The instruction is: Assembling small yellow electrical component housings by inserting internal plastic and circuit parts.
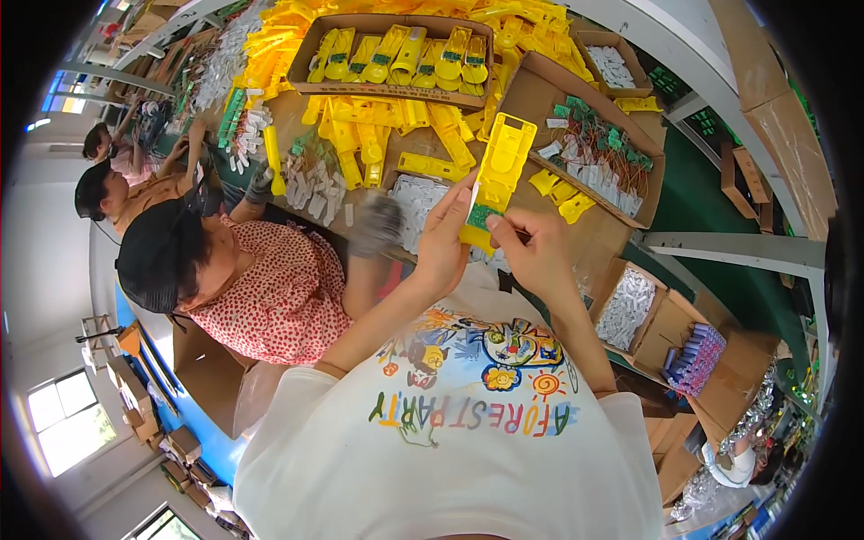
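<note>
Yellow housing (pixel 506 155): left hand (pixel 445 241) gripping its left side, right hand (pixel 542 254) curled at its green board (pixel 481 216), grip unclear; lettered carton (pixel 378 90) beyond it.

Assembly workshop, co-workers (pixel 270 301) at bench (pixel 596 241), yellow casings (pixel 270 47), boxed circuit boards (pixel 576 110)

There were two bare hands (pixel 441 241), one raised yellow casing (pixel 506 155) and one green circuit board (pixel 480 216). Three cartons (pixel 387 89) stood on the worktop (pixel 589 250), the back one containing about eight casings (pixel 387 52). Three co-workers (pixel 261 292) showed at left, the nearest with two grey gloves (pixel 375 223).
</note>
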Tool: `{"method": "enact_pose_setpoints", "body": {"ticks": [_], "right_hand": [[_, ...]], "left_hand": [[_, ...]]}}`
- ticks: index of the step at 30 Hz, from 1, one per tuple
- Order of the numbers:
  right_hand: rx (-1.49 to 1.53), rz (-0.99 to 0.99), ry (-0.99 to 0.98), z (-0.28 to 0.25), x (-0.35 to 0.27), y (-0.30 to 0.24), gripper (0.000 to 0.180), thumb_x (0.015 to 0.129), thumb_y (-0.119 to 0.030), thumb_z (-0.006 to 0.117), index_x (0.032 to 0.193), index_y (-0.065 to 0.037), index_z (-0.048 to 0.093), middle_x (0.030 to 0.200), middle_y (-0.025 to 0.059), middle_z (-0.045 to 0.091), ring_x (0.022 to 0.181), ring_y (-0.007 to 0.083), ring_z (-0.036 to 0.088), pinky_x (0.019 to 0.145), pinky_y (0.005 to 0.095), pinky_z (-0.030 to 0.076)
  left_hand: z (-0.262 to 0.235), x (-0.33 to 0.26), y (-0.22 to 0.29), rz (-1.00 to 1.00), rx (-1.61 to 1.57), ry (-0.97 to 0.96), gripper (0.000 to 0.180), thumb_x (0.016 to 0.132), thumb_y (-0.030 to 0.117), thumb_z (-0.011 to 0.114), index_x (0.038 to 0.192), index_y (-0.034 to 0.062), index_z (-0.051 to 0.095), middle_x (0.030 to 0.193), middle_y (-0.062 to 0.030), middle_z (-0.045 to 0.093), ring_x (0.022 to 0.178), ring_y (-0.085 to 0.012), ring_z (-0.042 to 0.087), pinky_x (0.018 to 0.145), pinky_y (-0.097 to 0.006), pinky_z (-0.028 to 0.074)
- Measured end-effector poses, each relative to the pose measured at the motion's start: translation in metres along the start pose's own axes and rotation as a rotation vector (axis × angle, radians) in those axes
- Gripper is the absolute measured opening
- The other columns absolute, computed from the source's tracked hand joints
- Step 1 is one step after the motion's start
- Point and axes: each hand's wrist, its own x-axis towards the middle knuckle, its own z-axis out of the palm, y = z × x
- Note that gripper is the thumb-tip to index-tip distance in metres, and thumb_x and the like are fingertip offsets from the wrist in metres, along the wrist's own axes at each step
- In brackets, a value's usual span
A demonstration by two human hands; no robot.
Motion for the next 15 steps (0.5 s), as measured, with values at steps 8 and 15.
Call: {"method": "enact_pose_setpoints", "body": {"ticks": [8, 15], "right_hand": [[0.002, 0.028, 0.028, -0.002, 0.002, 0.002, 0.029, 0.08, -0.014, 0.063, 0.059, 0.003, 0.054, 0.045, 0.0051, 0.045, 0.041, 0.0089, 0.036, 0.041, 0.0299, 0.027], [0.026, 0.135, -0.135, -0.009, 0.007, 0.011, 0.026, 0.079, -0.016, 0.065, 0.059, 0.0, 0.06, 0.042, 0.0018, 0.045, 0.039, 0.009, 0.038, 0.04, 0.0276, 0.026]], "left_hand": [[0.0, -0.001, -0.013, 0.085, 0.101, 0.049, 0.039, 0.099, 0.021, 0.034, 0.132, 0.0009, 0.04, 0.121, -0.01, 0.054, 0.107, -0.0178, 0.055, 0.092, -0.032, 0.044], [-0.001, -0.005, -0.015, 0.146, 0.255, -0.005, 0.041, 0.092, 0.011, 0.04, 0.13, -0.0021, 0.042, 0.116, -0.0077, 0.057, 0.103, -0.0127, 0.054, 0.089, -0.027, 0.042]]}}
